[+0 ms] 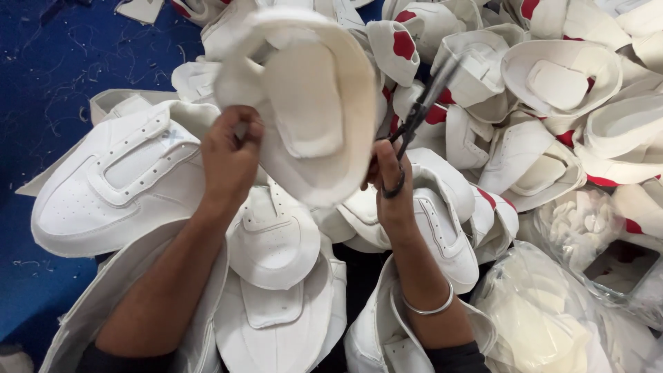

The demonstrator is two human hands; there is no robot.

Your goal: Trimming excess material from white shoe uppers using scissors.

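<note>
Head view: left hand holds a white, cream-lined leather shoe upper lifted above the heap, lining side up, fingers pinching its edge. Right hand grips black-handled steel scissors, fingers curled through the loops, blades pointing up beside the upper's right edge. Judgement: trimming goes best with the edge held taut and the blades kept well away from the stitching. A pile of white uppers with red patches lies on the blue surface. Clear plastic bags at lower right hold pale cut pieces.
</note>
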